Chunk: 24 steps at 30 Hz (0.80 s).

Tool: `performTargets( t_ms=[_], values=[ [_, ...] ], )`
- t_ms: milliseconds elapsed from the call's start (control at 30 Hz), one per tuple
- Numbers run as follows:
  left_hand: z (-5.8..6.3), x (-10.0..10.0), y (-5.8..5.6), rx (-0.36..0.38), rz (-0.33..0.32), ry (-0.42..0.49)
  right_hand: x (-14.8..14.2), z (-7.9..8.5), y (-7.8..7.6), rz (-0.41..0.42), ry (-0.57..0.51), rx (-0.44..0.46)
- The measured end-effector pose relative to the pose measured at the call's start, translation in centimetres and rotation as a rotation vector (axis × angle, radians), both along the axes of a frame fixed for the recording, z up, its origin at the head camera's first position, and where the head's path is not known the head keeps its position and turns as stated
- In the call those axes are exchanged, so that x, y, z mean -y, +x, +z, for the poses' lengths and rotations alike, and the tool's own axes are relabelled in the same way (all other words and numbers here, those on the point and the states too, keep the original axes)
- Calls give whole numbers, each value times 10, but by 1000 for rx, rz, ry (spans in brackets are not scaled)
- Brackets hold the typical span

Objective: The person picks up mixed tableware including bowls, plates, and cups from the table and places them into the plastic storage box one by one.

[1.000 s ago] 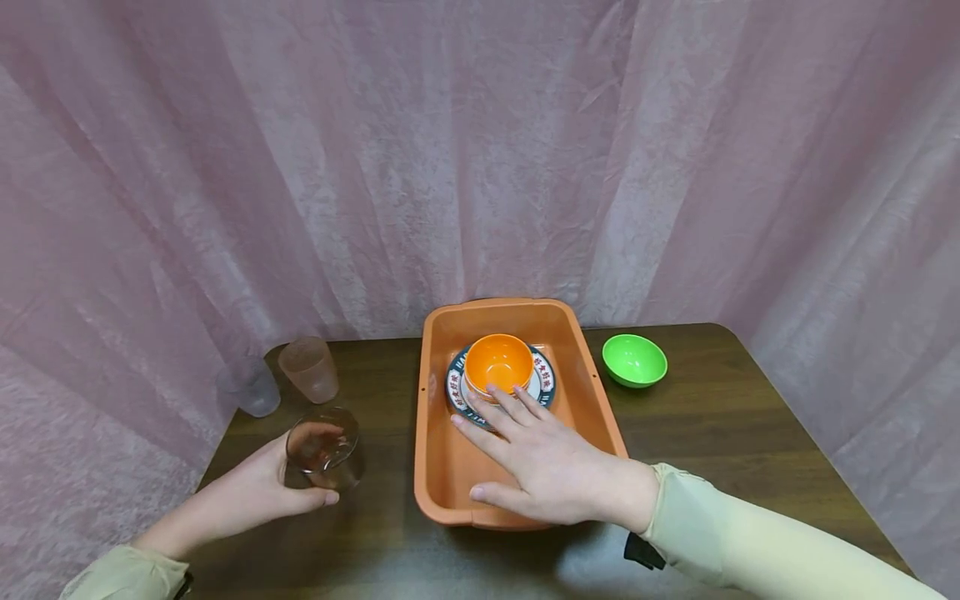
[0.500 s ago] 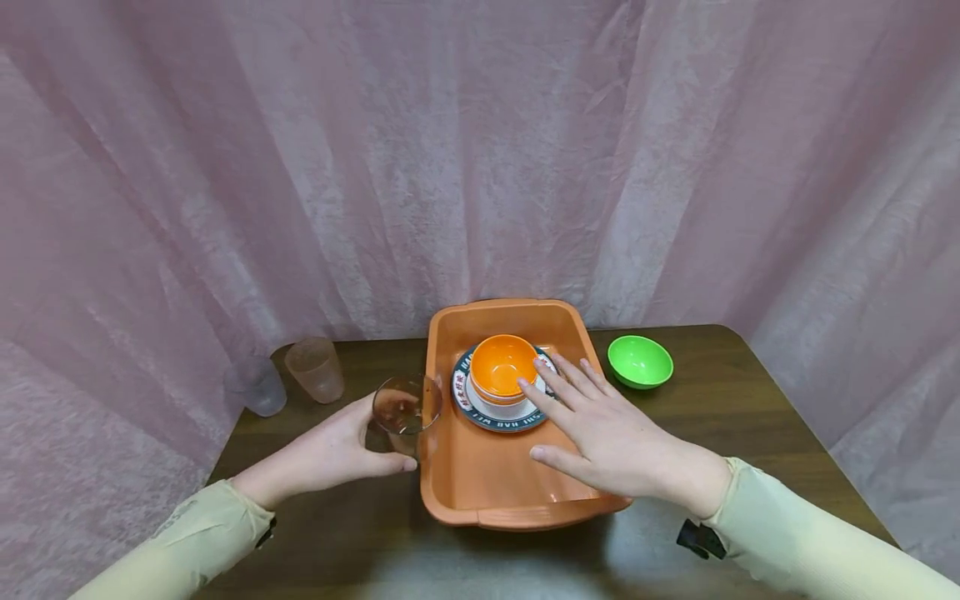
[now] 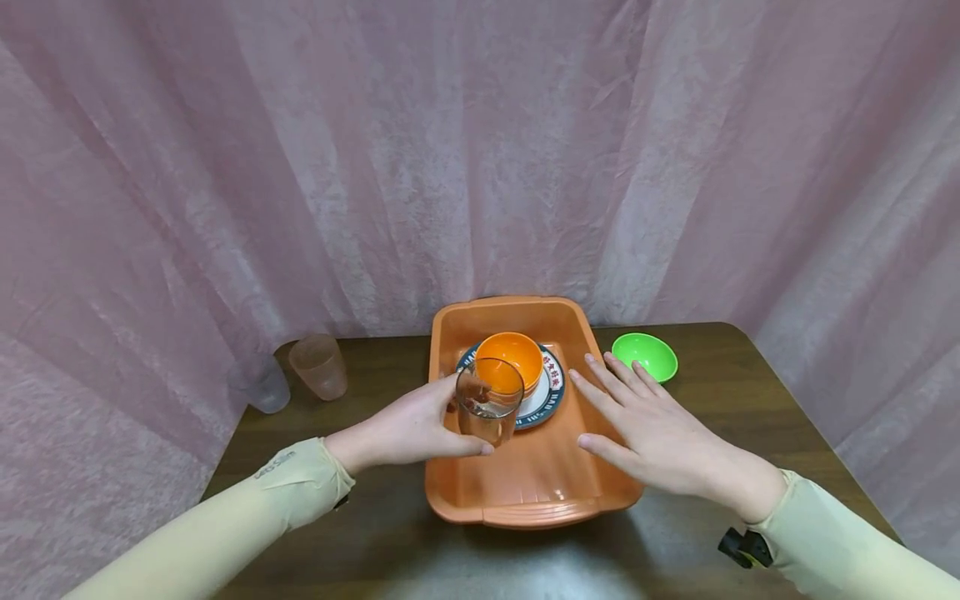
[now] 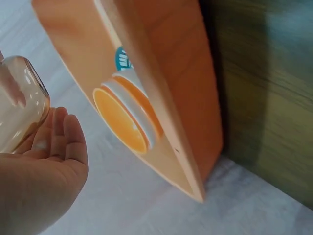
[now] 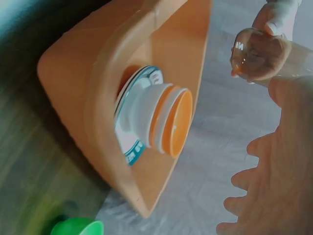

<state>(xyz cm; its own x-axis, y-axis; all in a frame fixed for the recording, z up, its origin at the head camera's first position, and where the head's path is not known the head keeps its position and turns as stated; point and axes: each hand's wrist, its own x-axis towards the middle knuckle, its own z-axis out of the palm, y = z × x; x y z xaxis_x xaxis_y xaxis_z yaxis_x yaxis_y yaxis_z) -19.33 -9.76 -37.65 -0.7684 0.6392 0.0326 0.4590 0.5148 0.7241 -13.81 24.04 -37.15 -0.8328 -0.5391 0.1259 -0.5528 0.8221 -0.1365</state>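
My left hand (image 3: 408,425) grips a clear, brownish drinking glass (image 3: 491,408) by its side, fingers behind it and thumb in front. The glass is upright over the left half of an orange plastic basin (image 3: 525,492). Inside the basin, an orange bowl (image 3: 517,346) tops a small stack of bowls on a patterned plate (image 3: 555,387); the glass partly covers this stack in the head view. My right hand (image 3: 667,442) hovers palm down over the basin's right side, fingers spread and holding nothing. The right wrist view shows the glass (image 5: 261,54) beyond the right hand.
A green bowl (image 3: 651,357) sits on the dark wooden table (image 3: 750,417), just past the right fingertips. Two translucent cups stand at the back left, one pinkish cup (image 3: 318,367) and one clear cup (image 3: 266,387). A pink curtain (image 3: 480,167) hangs behind.
My left hand has carried the glass rightward from the left of the table to over the basin. My right hand has moved right, away from the bowl stack.
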Motion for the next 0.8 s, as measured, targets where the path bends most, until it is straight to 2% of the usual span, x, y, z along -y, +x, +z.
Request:
performTargets(
  t_ms=[267, 533, 667, 800],
  values=[
    [-3, -31, -8, 27, 4, 9, -22, -6, 2, -47, -23, 17],
    [-3, -47, -12, 29, -5, 2, -34, -9, 3, -77, -61, 19],
    [-3, -52, -12, 50, -19, 35, -32, -8, 0, -55, -165, 40],
    [-2, -56, -12, 69, -39, 65, -22, -5, -6, -29, -337, 129]
  ],
)
